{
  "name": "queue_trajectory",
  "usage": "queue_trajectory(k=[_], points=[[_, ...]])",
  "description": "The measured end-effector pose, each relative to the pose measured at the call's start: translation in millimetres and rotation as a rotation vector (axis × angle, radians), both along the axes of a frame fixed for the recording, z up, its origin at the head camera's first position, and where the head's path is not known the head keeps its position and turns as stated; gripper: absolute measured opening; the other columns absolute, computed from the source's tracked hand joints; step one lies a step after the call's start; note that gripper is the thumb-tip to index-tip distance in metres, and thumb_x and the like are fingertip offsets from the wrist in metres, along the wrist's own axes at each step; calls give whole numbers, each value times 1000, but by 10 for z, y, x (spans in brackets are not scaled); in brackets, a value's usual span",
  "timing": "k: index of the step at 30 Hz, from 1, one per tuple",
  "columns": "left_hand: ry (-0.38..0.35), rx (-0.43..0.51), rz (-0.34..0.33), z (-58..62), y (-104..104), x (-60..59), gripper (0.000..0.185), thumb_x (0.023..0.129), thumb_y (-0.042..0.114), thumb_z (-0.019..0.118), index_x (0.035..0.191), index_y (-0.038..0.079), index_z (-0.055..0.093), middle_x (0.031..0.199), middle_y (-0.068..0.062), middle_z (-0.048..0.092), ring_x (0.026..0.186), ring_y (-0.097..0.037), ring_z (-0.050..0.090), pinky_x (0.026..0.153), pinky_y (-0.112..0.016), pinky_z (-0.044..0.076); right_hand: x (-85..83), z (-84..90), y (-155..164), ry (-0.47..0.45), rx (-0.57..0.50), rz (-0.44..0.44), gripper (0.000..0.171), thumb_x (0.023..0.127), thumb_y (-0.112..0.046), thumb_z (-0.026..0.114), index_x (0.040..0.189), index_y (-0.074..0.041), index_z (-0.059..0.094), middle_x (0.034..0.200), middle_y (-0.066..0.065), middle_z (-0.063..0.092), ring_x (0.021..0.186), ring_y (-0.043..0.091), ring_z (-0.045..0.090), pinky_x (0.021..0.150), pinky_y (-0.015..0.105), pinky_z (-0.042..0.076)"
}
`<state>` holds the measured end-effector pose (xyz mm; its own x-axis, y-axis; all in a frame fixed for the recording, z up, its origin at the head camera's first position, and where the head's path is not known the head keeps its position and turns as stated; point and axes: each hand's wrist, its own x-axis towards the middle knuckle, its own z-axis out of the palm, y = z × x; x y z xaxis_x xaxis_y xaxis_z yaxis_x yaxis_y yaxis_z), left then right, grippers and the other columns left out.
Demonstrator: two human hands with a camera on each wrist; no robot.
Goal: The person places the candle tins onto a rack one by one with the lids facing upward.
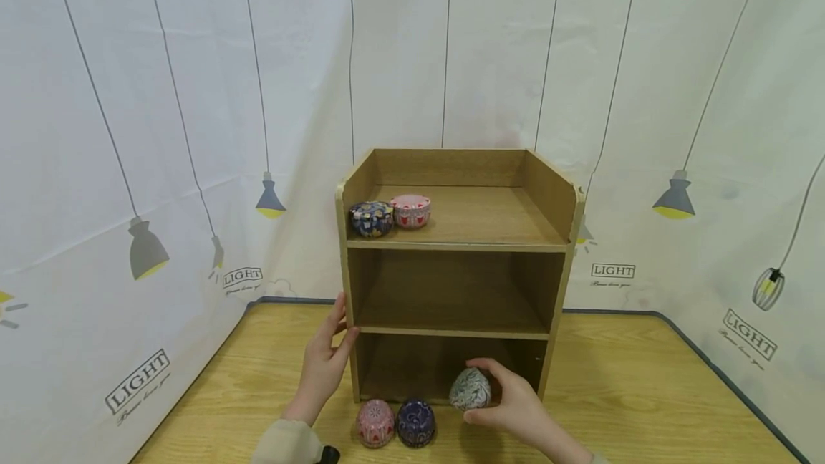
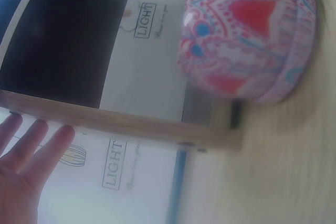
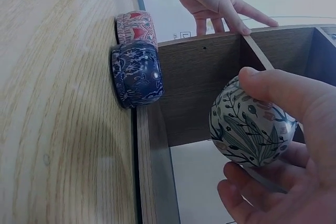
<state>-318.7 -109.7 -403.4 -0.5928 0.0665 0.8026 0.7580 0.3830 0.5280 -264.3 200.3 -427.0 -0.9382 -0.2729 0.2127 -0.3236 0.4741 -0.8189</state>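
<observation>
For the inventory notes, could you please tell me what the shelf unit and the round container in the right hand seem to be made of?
Shelf unit: brown wood-grain board, matte, probably laminated. Round container gripped by the right hand: likely printed tin, smooth leaf-patterned surface.

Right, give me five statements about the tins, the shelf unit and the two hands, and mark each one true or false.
1. The right hand grips a white tin with a leaf pattern. True.
2. Two tins stand on the top shelf of the wooden shelf unit. True: a dark blue tin and a pink tin.
3. The left hand holds a tin. False: its straight fingers rest on the unit's left side panel.
4. The middle shelf holds three tins. False: no tins show on it.
5. A pink patterned tin and a navy patterned tin sit side by side on the table in front of the unit. True.
</observation>
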Motion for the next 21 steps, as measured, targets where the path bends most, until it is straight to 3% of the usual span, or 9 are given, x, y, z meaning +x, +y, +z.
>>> queue_trajectory(k=[21], points=[[-15,-7,10,-11,-6,12,59,90,-8,63,143,-2,40,130,-27,55,98,-42,62,64,-39,58,13,-25,1,-17,-110,16,72,71,-12,86,133,-2,51,117,15,59,93,22,63,71,25,55]])
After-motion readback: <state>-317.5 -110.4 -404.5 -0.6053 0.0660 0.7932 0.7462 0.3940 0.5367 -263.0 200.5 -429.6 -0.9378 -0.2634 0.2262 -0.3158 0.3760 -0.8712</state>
